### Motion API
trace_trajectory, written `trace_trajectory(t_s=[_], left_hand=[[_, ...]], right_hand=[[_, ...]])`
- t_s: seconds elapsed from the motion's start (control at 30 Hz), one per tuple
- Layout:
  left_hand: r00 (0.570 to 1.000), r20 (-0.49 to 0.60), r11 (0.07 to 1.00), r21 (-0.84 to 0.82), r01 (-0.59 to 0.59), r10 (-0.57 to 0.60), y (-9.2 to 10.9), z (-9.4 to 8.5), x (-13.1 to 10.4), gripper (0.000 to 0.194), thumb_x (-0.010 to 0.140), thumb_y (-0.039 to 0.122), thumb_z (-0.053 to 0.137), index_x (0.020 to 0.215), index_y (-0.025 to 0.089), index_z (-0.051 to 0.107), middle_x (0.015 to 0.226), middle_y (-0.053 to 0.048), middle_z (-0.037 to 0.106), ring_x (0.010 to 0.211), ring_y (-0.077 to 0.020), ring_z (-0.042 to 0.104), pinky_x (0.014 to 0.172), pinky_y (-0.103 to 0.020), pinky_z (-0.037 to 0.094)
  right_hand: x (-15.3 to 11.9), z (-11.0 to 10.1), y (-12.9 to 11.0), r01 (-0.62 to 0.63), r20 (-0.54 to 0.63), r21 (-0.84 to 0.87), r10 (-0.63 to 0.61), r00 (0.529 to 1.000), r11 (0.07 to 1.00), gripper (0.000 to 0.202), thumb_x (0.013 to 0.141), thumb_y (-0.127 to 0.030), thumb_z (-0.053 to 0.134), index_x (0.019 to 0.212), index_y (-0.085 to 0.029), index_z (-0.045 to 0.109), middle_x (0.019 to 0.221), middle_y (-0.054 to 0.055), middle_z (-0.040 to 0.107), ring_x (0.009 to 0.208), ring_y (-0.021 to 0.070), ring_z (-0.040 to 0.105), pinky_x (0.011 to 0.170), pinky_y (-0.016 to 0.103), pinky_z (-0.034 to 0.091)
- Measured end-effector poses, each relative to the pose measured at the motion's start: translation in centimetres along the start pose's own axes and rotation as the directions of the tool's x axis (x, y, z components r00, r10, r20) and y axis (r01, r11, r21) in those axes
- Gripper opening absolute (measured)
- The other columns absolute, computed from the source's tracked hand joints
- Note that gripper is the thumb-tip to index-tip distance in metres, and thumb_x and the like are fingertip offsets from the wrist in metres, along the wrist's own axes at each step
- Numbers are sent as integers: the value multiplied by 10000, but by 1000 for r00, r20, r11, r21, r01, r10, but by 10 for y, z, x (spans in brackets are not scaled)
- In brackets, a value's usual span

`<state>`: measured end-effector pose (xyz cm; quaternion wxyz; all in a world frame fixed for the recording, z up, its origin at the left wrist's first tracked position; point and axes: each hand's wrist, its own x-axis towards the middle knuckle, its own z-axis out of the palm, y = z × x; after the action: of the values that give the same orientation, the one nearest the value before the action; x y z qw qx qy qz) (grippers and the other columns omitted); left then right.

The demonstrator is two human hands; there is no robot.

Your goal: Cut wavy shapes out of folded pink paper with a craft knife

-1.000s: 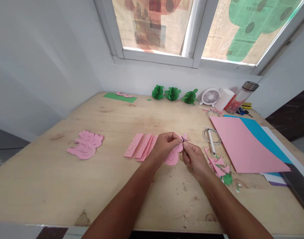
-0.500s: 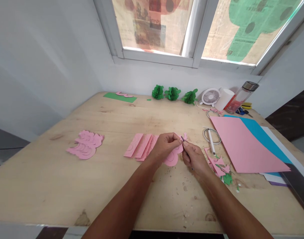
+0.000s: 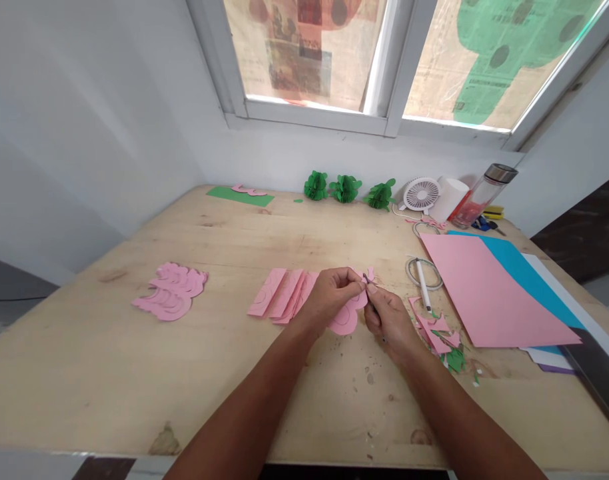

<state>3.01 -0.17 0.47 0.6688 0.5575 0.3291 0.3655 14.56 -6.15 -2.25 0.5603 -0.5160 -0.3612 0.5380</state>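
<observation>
My left hand (image 3: 338,288) is closed in a pinch on a pink paper cutout (image 3: 345,321) with rounded lobes and a drawn curved line. Close against it, my right hand (image 3: 388,319) is closed around a slim dark-tipped tool (image 3: 365,277); fingers cover most of it, and I cannot make out its exact kind. The tip meets the paper's upper edge, where a curly pink sliver (image 3: 370,273) sticks out. Left of my hands lie folded pink paper strips (image 3: 267,292) with curves drawn on them. Farther left sits a pile of scalloped pink cutouts (image 3: 170,291).
At right lie pink and green scraps (image 3: 440,337), a white pen (image 3: 424,285) and stacked coloured sheets (image 3: 494,293). Green paper figures (image 3: 345,189), a small fan (image 3: 421,194) and a glass bottle (image 3: 486,195) stand along the back. A green strip (image 3: 239,197) lies at back left.
Almost nothing differs. Both hands keep their hold at the same spot, with only a very slight shift of the right fingers.
</observation>
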Motion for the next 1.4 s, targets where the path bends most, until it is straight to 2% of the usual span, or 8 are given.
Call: trace_trajectory(t_s=[0.33, 0.53, 0.63, 0.77, 0.83, 1.07, 1.23, 1.4], left_hand=[[1000, 4, 1000, -13, -4, 4, -1, 0, 0, 169, 666, 260, 625, 560, 147, 557, 560, 18, 518, 561, -100, 448, 553, -229, 335], [996, -84, 993, -115, -17, 7, -4, 5, 0, 167, 660, 288, 647, 586, 147, 597, 592, 0, 570, 594, -114, 495, 608, -243, 366], [991, -133, 982, -189, -24, -1, -6, 7, 0, 175, 662, 297, 659, 599, 145, 599, 587, 13, 549, 574, -96, 465, 573, -225, 348], [981, -191, 953, -299, -37, -22, -9, 8, 1, 186, 644, 304, 683, 622, 141, 596, 618, 18, 541, 587, -90, 465, 559, -215, 356], [978, -205, 942, -333, -36, -35, -10, 7, 2, 194, 632, 301, 695, 621, 139, 590, 612, 23, 532, 577, -87, 463, 550, -213, 360], [986, -167, 932, -360, -45, -17, -12, 5, 2, 190, 651, 278, 686, 615, 138, 564, 623, 16, 538, 585, -85, 481, 585, -222, 381], [992, -123, 967, -257, 1, -34, -9, 3, 2, 217, 636, 266, 693, 556, 141, 534, 543, 33, 500, 520, -70, 443, 535, -206, 345], [962, -273, 951, -300, -74, -12, -11, 0, 5, 218, 635, 281, 695, 566, 148, 537, 523, 39, 482, 509, -65, 435, 535, -202, 357]], right_hand=[[1, -1, 0, 35, -43, 5, -35, 998, 999, 452, 796, -516, 518, 508, -192, 391, 369, -79, 295, 343, 57, 194, 358, 218, 113], [2, -1, -1, 60, -77, 120, -51, 996, 991, 394, 793, -511, 523, 592, -181, 448, 430, -79, 329, 359, 54, 199, 357, 202, 121], [1, 0, -1, 100, -52, 78, -96, 994, 992, 405, 786, -499, 541, 563, -184, 416, 424, -78, 323, 363, 53, 216, 362, 206, 129], [1, 0, 3, 81, -22, -31, -81, 996, 996, 255, 723, -386, 655, 699, -175, 513, 464, -96, 311, 377, 46, 201, 371, 203, 116], [1, -1, 4, 74, -47, -75, -78, 996, 994, 227, 712, -344, 666, 690, -171, 520, 470, -94, 315, 383, 45, 206, 377, 207, 113], [5, -7, -4, 96, -106, -70, -103, 989, 993, 245, 676, -331, 688, 627, -171, 509, 467, -86, 317, 386, 48, 213, 390, 220, 120], [5, -10, -8, 105, -137, -76, -114, 984, 992, 272, 647, -363, 710, 627, -165, 524, 479, -83, 321, 393, 47, 216, 388, 218, 126], [7, -10, -9, 114, -229, 21, -106, 968, 993, 285, 677, -419, 674, 708, -162, 557, 441, -103, 284, 375, 49, 192, 371, 208, 111]])
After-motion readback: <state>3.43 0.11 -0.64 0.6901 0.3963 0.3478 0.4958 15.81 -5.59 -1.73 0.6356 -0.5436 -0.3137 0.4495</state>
